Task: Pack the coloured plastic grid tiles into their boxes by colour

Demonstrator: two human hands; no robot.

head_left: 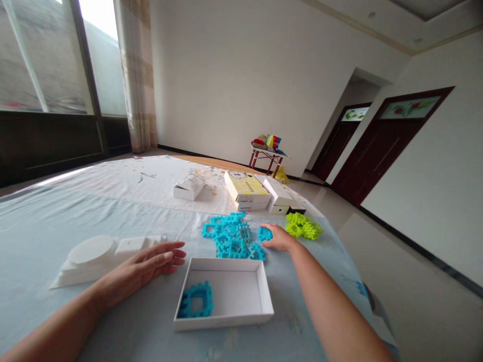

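Note:
My right hand (278, 237) has its fingers closed around a blue toothed plastic building piece (264, 234), just right of a heap of similar blue pieces (230, 236). My left hand (160, 259) is held flat with its fingers stretched out and nothing in it, beside the open white box (241, 279). Inside that box, in the left part, lies a square blue piece (204, 296) with a hole in its middle. A pile of lime-green pieces (303, 226) sits to the right of my right hand.
White flat shapes (92, 251) lie stacked behind my left hand. Farther back stand a small white box (188, 188), a yellow-and-white box (247, 188) and another white box (278, 193). A pale cloth (143, 327) covers the table.

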